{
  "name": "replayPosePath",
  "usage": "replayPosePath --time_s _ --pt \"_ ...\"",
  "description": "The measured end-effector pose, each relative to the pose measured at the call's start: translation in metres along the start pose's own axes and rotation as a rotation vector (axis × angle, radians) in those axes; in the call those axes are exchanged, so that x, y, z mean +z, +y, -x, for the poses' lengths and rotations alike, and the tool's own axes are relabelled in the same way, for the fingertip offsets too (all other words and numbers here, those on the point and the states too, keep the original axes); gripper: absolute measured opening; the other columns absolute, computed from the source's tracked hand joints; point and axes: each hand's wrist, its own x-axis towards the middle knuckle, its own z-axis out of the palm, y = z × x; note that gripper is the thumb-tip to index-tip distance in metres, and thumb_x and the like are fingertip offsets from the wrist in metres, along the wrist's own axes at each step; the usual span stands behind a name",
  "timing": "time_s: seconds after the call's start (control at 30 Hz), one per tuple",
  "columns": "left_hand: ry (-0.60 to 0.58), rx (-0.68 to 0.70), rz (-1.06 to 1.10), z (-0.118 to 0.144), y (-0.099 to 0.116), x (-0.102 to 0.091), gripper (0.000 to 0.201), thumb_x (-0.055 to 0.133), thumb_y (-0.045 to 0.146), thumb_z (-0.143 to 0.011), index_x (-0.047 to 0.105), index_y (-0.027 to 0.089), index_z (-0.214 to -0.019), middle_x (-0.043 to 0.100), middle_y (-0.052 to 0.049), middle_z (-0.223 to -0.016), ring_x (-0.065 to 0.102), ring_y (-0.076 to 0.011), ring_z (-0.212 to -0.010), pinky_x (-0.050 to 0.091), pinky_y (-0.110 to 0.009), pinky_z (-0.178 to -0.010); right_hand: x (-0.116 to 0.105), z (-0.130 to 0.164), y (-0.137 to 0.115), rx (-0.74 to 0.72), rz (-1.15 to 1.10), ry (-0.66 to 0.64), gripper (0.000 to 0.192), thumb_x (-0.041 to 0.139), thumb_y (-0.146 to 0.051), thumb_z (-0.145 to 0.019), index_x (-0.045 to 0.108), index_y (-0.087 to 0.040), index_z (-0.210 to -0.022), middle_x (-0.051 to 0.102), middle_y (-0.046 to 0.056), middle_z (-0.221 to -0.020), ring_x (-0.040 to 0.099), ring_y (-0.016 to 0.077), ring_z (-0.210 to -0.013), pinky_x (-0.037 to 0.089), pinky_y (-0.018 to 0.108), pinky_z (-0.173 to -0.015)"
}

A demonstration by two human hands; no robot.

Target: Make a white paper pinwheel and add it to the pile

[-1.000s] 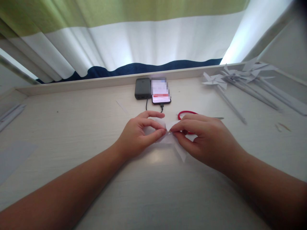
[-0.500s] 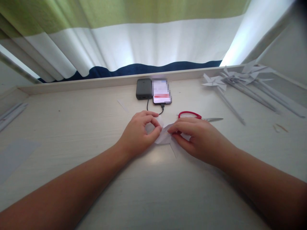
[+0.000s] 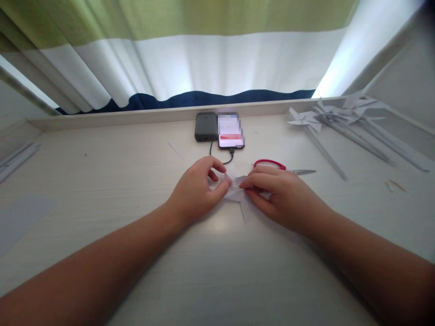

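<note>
Both hands meet over a partly folded sheet of white paper (image 3: 234, 195) in the middle of the table. My left hand (image 3: 200, 188) pinches a raised flap of it between thumb and fingers. Opposite, my right hand (image 3: 280, 192) has thumb and fingertips closed on the paper's right side, near its centre. One pointed corner sticks out toward me below the right fingers. Much of the sheet is hidden under the hands. Just beyond my right hand lie scissors with red handles (image 3: 271, 162), partly covered by it.
Several white paper pinwheels on rolled-paper sticks (image 3: 326, 154) lie at the far right. A power bank (image 3: 205, 127) and a cabled phone (image 3: 231, 132) rest near the back ledge. At left are rolled paper sticks (image 3: 18, 160) and a flat paper sheet (image 3: 29, 219). Small slivers (image 3: 397, 185) lie at right.
My left fingers have curled and shifted slightly right, bringing a paper flap inward toward the centre. My right hand stays nearly in place. The camera view has moved a little.
</note>
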Motion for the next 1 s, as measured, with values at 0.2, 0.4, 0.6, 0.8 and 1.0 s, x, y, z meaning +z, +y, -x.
replayPosePath --time_s 0.2,0.4,0.6,0.8,1.0 --pt "-0.038 -0.22 0.429 -0.01 -0.006 -0.008 0.038 0.059 0.046 -0.078 0.064 0.015 -0.099 0.069 -0.007 -0.088 0.063 -0.0181 -0.074 0.048 -0.028 -0.063 -0.004 0.002 -0.002 -0.05 -0.025 0.13 0.018 0.053 -0.012 -0.082 0.066 -0.018 -0.093 0.064 0.005 -0.095 0.059 0.0159 -0.083 0.048 0.028 -0.074" --pt "-0.298 -0.237 0.589 -0.009 0.002 -0.012 0.03 0.068 0.036 -0.071 0.071 0.015 -0.092 0.072 -0.006 -0.086 0.065 -0.0193 -0.076 0.049 -0.028 -0.066 -0.004 0.003 -0.006 -0.087 0.004 0.09 0.018 0.052 -0.012 -0.082 0.066 -0.017 -0.092 0.063 0.007 -0.094 0.059 0.0177 -0.083 0.048 0.03 -0.072" --pt "-0.188 -0.275 0.496 -0.007 0.006 -0.008 0.024 0.066 0.033 -0.073 0.071 0.015 -0.087 0.073 -0.005 -0.081 0.065 -0.0167 -0.07 0.048 -0.024 -0.061 -0.007 0.003 -0.009 -0.089 0.049 0.063 0.018 0.052 -0.013 -0.083 0.066 -0.017 -0.094 0.063 0.007 -0.093 0.058 0.0184 -0.084 0.047 0.031 -0.073" --pt "-0.148 -0.291 0.471 -0.007 0.008 -0.006 0.02 0.065 0.032 -0.072 0.068 0.014 -0.08 0.07 -0.004 -0.074 0.063 -0.0145 -0.064 0.045 -0.023 -0.056 -0.006 0.004 -0.01 -0.083 0.06 0.086 0.019 0.05 -0.013 -0.084 0.065 -0.017 -0.095 0.061 0.007 -0.095 0.057 0.0183 -0.085 0.047 0.031 -0.074" --pt "-0.158 -0.299 0.477 -0.004 0.012 -0.004 0.017 0.066 0.03 -0.07 0.064 0.014 -0.074 0.066 -0.001 -0.066 0.059 -0.0126 -0.058 0.042 -0.021 -0.052 -0.005 0.005 -0.012 -0.068 0.085 0.108 0.017 0.05 -0.014 -0.085 0.066 -0.017 -0.091 0.062 0.007 -0.092 0.057 0.018 -0.083 0.047 0.031 -0.073"
